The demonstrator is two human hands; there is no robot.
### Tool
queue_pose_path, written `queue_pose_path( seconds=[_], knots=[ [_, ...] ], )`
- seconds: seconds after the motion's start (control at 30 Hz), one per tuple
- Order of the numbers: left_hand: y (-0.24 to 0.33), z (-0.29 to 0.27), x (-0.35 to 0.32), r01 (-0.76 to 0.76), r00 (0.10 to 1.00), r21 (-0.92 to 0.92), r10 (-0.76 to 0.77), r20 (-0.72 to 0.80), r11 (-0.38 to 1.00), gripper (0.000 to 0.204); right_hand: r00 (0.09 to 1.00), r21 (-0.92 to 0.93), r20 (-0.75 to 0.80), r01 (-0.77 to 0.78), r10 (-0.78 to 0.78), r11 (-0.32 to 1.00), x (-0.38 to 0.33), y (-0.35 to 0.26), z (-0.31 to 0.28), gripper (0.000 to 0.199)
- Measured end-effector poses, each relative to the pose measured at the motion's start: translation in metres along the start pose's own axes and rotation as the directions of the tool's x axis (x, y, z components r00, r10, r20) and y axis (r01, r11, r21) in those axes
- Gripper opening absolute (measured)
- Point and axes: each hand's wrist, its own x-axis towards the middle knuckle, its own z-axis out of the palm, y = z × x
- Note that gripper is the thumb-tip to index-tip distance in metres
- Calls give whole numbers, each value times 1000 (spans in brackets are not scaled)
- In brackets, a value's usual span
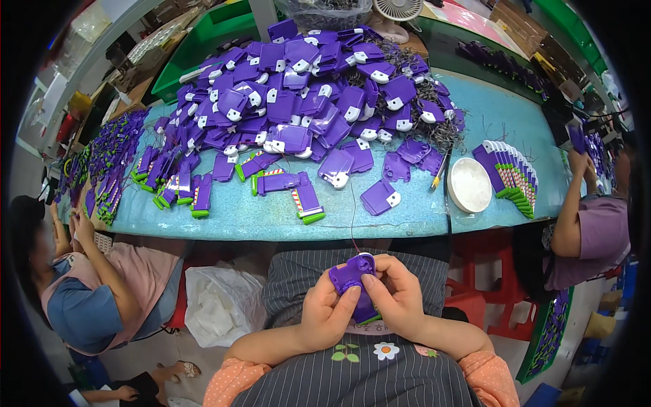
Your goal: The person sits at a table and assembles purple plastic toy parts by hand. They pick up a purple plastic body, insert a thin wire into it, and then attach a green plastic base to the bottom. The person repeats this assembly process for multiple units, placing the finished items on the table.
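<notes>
Over my lap, both hands are closed around a purple plastic toy housing (348,273). My left hand (327,306) grips its left side with the thumb on its face, and my right hand (399,298) grips the right side, thumb pressing near the upper part. A white tip shows at the housing's top and a bit of green at its lower end. From the top a thin dark wire (353,227) runs up toward the table. Beyond my hands, purple-and-white housings (337,167) and a loose one (380,197) lie near the table's front.
A large heap of purple housings (281,105) fills the blue table (407,226). Green-ended pieces (308,203) lie at its front. Right of them are a yellow-handled tool (437,178), a white bowl (469,185) and a fanned stack (507,178). People sit on both sides; a white bag (224,305) stands left.
</notes>
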Motion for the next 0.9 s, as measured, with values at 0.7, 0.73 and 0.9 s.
queue_pose_path(
  seconds=[0.7,0.73,0.9],
  knots=[
    [-7,-20,17,-191,981,567,182,74,802,31,971,-503,153,239,-186,830,28,2,-10,21],
    [-12,-22,17,-145,989,531,136,56,835,31,972,-508,148,235,-185,828,31,2,-11,20],
    [-25,-26,28,-52,998,445,30,55,894,31,952,-631,291,116,95,767,49,-13,-38,11]
  ],
)
